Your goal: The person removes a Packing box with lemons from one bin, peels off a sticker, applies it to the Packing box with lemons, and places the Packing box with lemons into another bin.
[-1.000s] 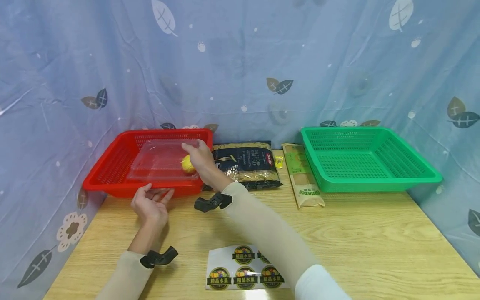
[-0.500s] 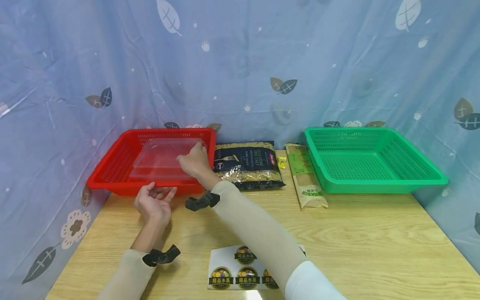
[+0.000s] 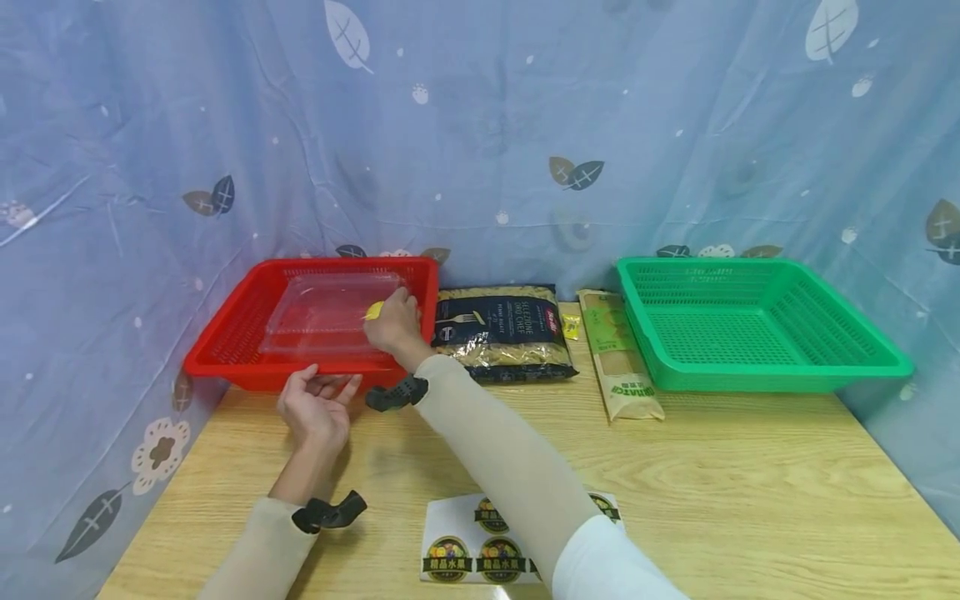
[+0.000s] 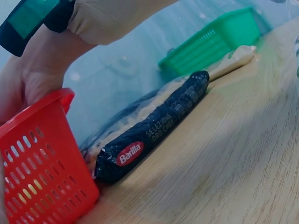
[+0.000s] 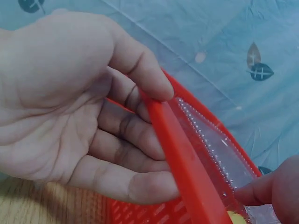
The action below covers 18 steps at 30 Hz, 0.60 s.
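My left hand [image 3: 318,417] grips the front rim of a red plastic basket [image 3: 240,375]. In the right wrist view its thumb [image 5: 149,86] lies over the rim and its fingers curl against the outer side. A clear plastic box [image 3: 318,312] lies inside the basket. My right hand [image 3: 396,325] reaches into the basket's right end, its fingers curled round a yellow, lemon-like fruit [image 3: 373,311] at the box. Much of the fruit is hidden by the hand. Through the basket's slots, the left wrist view shows some yellow [image 4: 30,191].
Right of the red basket lies a Barilla pasta bag [image 3: 498,329], then a small yellow packet [image 3: 572,326] and a long paper pack [image 3: 618,358]. A green basket [image 3: 765,377] stands at the right. A sticker sheet [image 3: 447,558] lies at the table's front, partly under the right arm.
My right hand has drawn slightly back over the yellow fruit, and its fingers have closed more round it. The left hand stays on the rim. The whole head view has shifted slightly.
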### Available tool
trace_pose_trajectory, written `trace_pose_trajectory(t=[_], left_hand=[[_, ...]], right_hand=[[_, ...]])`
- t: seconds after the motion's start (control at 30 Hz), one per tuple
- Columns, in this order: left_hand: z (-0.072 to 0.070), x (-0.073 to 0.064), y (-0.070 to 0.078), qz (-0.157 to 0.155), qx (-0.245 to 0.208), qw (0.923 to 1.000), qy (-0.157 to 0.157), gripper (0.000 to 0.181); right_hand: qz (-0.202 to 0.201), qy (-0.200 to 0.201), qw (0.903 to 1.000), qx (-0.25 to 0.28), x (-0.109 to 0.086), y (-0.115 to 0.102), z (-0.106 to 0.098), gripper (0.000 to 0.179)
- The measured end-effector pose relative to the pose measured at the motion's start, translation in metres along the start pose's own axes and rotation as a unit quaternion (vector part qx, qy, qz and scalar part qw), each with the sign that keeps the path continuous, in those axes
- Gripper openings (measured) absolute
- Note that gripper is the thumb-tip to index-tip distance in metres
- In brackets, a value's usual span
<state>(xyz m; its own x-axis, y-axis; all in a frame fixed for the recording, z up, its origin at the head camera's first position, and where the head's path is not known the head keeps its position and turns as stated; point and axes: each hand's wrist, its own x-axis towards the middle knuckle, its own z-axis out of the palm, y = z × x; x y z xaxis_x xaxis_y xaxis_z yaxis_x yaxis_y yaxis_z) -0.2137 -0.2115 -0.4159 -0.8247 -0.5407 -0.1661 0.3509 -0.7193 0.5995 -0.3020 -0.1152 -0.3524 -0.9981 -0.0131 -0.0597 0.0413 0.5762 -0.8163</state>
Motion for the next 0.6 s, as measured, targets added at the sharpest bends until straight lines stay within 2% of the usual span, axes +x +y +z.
trace_pose_trajectory(t=[0.13, 0.37, 0.47, 0.6], left_hand=[[0.001, 0.0, -0.003, -0.005, 0.003, 1.0, -0.006, 0.027], [0.0, -0.001, -0.006, -0.004, 0.006, 1.0, -0.007, 0.025], [0.0, 0.0, -0.005, -0.003, 0.006, 0.9999, -0.011, 0.023], [-0.001, 0.0, -0.002, -0.002, 0.01, 0.9999, -0.01, 0.021]], right_hand=[[0.019, -0.018, 0.9983, 0.053, 0.005, 0.006, -0.002, 0.081], [0.059, -0.039, 0.9847, 0.159, 0.01, 0.012, -0.004, 0.069], [0.066, -0.036, 0.9812, 0.178, 0.011, 0.011, -0.004, 0.058], [0.061, -0.031, 0.9823, 0.174, 0.011, 0.009, -0.001, 0.042]])
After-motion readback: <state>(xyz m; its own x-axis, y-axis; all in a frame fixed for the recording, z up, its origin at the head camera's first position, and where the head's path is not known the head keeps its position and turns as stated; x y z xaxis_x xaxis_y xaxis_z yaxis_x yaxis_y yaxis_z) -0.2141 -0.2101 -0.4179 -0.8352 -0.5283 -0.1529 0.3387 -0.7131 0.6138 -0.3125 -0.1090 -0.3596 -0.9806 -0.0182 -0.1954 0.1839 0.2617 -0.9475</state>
